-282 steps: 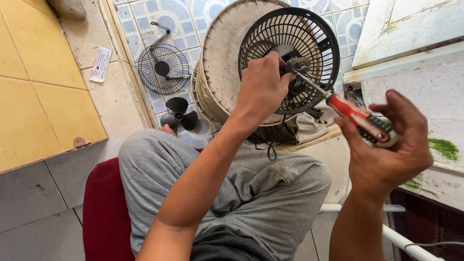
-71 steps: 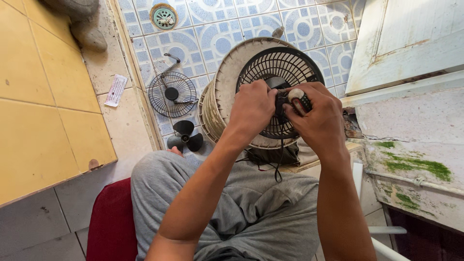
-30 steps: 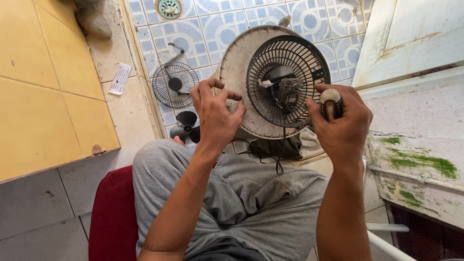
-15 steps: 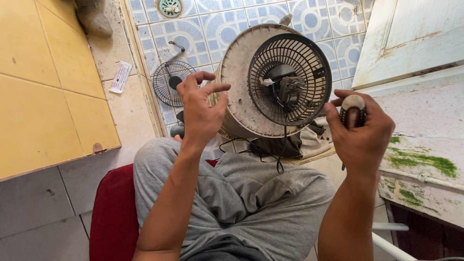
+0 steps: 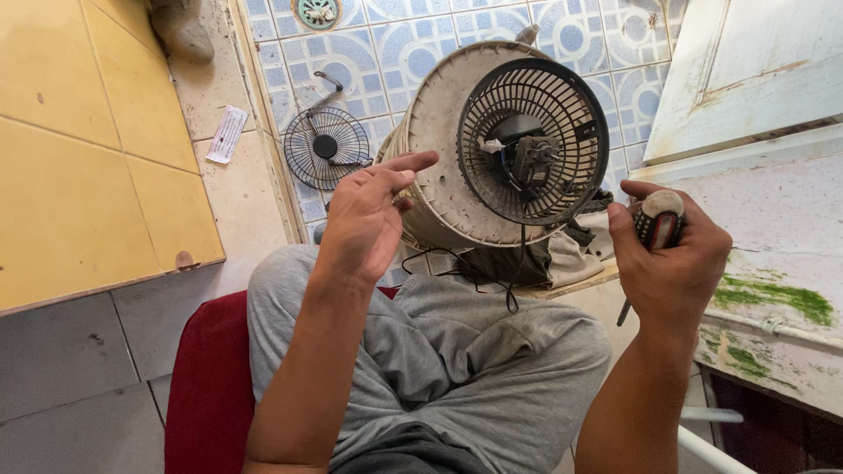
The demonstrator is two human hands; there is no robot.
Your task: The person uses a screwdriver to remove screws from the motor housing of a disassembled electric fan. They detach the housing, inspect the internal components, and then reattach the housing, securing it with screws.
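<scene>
One screwdriver (image 5: 657, 230) was clenched in the right hand (image 5: 669, 259), handle end up. Left hand (image 5: 369, 219) was spread, holding nothing, just beside the one fan housing (image 5: 492, 158) on the knees. Farther off, one loose grille (image 5: 326, 147) lay on the floor (image 5: 255, 193). Half a second earlier both hands were slightly higher.

Screwdriver (image 5: 657, 230) gripped upright beside tilted fan housing (image 5: 492, 149)

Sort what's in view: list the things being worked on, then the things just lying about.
In hand:
left hand, open, empty
right hand gripping black-handled screwdriver
round beige fan housing with black grille

Lying about:
loose black wire guard
white paper slip
</scene>
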